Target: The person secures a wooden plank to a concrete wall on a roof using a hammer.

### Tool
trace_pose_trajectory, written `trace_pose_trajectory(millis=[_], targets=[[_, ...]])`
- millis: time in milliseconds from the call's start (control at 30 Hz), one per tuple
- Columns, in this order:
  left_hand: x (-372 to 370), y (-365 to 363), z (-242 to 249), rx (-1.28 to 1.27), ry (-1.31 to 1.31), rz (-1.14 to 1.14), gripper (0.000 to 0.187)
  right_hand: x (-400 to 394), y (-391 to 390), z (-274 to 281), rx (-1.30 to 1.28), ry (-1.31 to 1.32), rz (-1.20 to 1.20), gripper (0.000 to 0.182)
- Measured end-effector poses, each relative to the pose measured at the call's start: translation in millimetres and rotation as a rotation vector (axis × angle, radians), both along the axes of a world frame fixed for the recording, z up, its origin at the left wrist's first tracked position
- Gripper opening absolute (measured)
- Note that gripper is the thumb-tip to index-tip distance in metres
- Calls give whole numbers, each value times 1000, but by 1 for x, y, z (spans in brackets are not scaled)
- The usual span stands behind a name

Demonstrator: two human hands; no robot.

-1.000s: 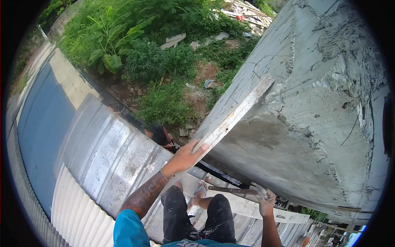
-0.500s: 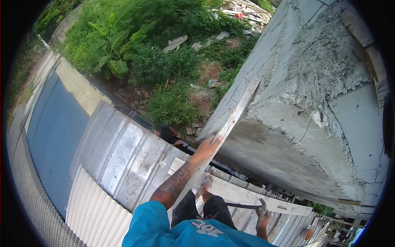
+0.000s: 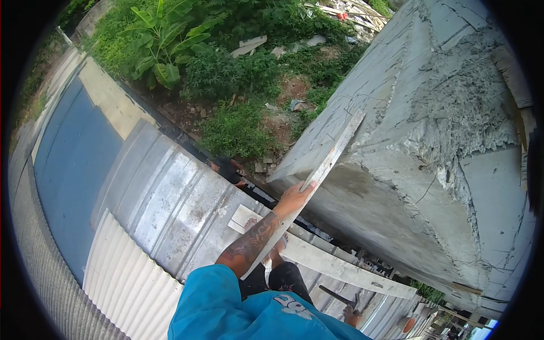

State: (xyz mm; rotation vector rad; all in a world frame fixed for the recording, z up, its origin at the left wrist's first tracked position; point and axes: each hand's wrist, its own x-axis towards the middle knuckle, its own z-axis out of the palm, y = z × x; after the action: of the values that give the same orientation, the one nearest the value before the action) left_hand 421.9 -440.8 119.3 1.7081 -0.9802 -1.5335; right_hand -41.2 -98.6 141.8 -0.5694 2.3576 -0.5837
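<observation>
A long, narrow wooden plank (image 3: pixel 334 157) slants up across the middle of the view, its far end overlapping the concrete wall. My left hand (image 3: pixel 294 197) is closed around it, fingers over its edge. At the lower right, my right hand (image 3: pixel 351 316) grips a hammer (image 3: pixel 338 296) close to its head, with the dark handle pointing left. Below me, my feet are partly hidden behind the left forearm and the plank, near a pale board (image 3: pixel 334 269) lying along the metal roof (image 3: pixel 175 201).
The rough concrete structure (image 3: pixel 408 164) rises on the right, with a narrow gap beside the roof. A person in dark clothing (image 3: pixel 226 169) is down in that gap. Corrugated sheets (image 3: pixel 127 272) and a blue roof section (image 3: pixel 76 158) lie left; plants (image 3: pixel 164 42) grow beyond.
My left hand and the plank have shifted slightly right in view. My right hand has moved lower and left with the hammer, whose handle now tilts more.
</observation>
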Motion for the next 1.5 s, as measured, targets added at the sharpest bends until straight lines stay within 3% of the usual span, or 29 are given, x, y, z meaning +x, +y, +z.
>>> trace_pose_trajectory(millis=[200, 300, 333, 433, 500, 633, 733, 933, 1033, 1133, 1500], targets=[[9, 2, 7, -15, 113, -18, 81, -15, 14, 1, 116, 73, 98, 23], [29, 4, 50, -29, 94, -63, 79, -13, 11, 0, 95, 37, 121, 24], [27, 5, 34, -64, 21, -33, 77, -9, 7, 2, 83, 20, 120, 24], [40, 5, 52, -6, 124, -94, 86, -4, 5, 0, 129, 60, 133, 27], [38, 4, 40, -15, 229, -104, 84, -2, 4, -2, 108, 31, 137, 29], [45, -9, 64, -71, 306, -159, 80, -6, -5, -12, 150, 57, 178, 32], [42, -15, 80, -126, 271, -189, 78, -10, -11, -16, 217, 230, 382, 32], [25, -17, 86, -100, 157, -269, 77, -7, -9, -15, 133, 153, 342, 31], [23, -17, 89, -108, 193, -269, 77, -20, 0, -24, 208, 113, 321, 27], [23, -16, 93, -111, 261, -249, 69, -33, 12, -34, 165, 177, 517, 24], [26, -14, 120, -144, 210, -265, 66, -20, 5, -26, 208, 279, 473, 25]])
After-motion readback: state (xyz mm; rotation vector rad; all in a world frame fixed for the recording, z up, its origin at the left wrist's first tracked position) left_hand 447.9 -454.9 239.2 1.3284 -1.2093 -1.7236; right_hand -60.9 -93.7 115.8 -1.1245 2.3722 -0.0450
